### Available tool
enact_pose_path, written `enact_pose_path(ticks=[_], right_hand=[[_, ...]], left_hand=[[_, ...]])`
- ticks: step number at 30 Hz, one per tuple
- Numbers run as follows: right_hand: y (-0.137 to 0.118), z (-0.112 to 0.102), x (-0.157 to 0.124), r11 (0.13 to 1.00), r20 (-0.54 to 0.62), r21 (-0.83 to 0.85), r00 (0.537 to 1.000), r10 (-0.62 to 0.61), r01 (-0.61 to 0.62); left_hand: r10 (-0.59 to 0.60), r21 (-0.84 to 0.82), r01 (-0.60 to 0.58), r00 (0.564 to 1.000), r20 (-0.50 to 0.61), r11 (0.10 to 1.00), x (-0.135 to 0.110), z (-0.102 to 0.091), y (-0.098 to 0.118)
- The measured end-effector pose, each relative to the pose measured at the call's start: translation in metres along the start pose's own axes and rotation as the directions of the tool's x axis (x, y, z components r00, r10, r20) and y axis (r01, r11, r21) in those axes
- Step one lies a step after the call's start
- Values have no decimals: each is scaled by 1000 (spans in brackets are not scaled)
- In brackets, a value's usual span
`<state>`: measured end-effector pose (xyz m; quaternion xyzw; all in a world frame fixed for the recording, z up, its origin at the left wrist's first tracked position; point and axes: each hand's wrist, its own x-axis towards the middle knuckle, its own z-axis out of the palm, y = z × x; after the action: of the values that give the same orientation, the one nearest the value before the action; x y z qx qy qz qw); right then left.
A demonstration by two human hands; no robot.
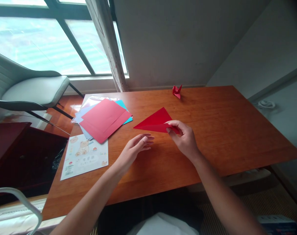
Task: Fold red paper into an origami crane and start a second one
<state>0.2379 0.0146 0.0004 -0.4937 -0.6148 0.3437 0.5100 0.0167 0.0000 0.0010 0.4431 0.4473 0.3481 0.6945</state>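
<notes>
A red sheet of origami paper (156,121), partly folded with a pointed corner to the left and another rising at the back, is pinched at its right end by my right hand (184,137). The thumb lies on the near side and the fingers on top. My left hand (140,142) hovers just in front of the paper's left part, fingers apart and holding nothing. A finished red paper crane (177,91) stands near the table's far edge.
On the wooden table (231,130), red sheets (104,119) lie over blue and lilac ones at the left. A white card with bear drawings (86,158) lies nearer me. Left of the table stands a grey chair (35,91); a wall rises behind.
</notes>
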Motion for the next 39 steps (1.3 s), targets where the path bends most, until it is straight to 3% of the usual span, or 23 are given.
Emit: enact_pose_path(ticks=[2,4,6,8,11,13,18,21,25,30,35,39], right_hand=[[-6,3,-6,996,-12,76,999,50,-49],[-9,5,-8,949,-21,268,984,176,-164],[-12,8,-8,808,42,507,945,324,-300],[-12,10,-7,601,186,670,882,432,-436],[-11,14,-4,329,367,745,769,523,-580],[-11,17,-5,214,411,764,715,565,-608],[-16,21,-14,111,489,752,662,568,-650],[-19,23,-17,144,497,730,664,559,-668],[-14,21,-15,300,346,748,734,585,-592],[3,5,-9,427,215,735,779,589,-526],[19,-14,-8,661,47,600,845,533,-451],[22,-22,-13,758,-15,489,865,502,-431]], left_hand=[[-17,-118,22,999,42,993,2,0,-1],[0,-185,14,997,74,983,5,0,-4],[42,-253,-10,992,122,968,8,0,-6],[99,-330,-32,977,187,943,12,1,-7],[159,-398,-48,955,251,916,16,3,-5],[166,-412,-54,956,242,909,18,4,-4],[169,-429,-91,975,146,899,21,2,-5],[171,-401,-98,973,152,911,21,2,-7],[138,-319,-94,983,119,943,22,2,-10],[68,-145,-64,997,22,987,20,2,-9],[36,-73,-44,993,-110,996,19,-1,-5],[73,99,-56,980,-185,994,18,-9,-1]])
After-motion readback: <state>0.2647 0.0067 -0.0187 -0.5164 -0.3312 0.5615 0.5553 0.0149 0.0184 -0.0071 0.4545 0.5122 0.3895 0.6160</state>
